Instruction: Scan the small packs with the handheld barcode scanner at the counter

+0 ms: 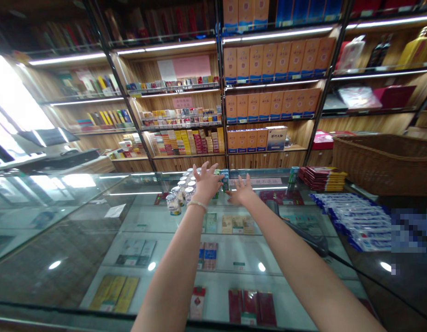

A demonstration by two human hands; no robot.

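My left hand (205, 183) reaches over the glass counter (154, 221) with its fingers spread, beside a cluster of small clear jars (174, 204) with pale contents. Several small green and blue containers (225, 177) stand between my two hands, partly hidden by the left one. My right hand (241, 192) is just right of these containers, fingers apart and nothing visible in it. Whether either hand touches a container, I cannot tell. Another green and blue container (293, 174) stands farther right on the counter.
A black handheld scanner (305, 235) with a cable lies right of my right forearm. Farther right are stacked red and yellow packets (320, 179), blue and white packets (358, 221) and a wicker basket (382, 161). Boxes fill the shelves (269, 121) behind. Packs lie under the glass.
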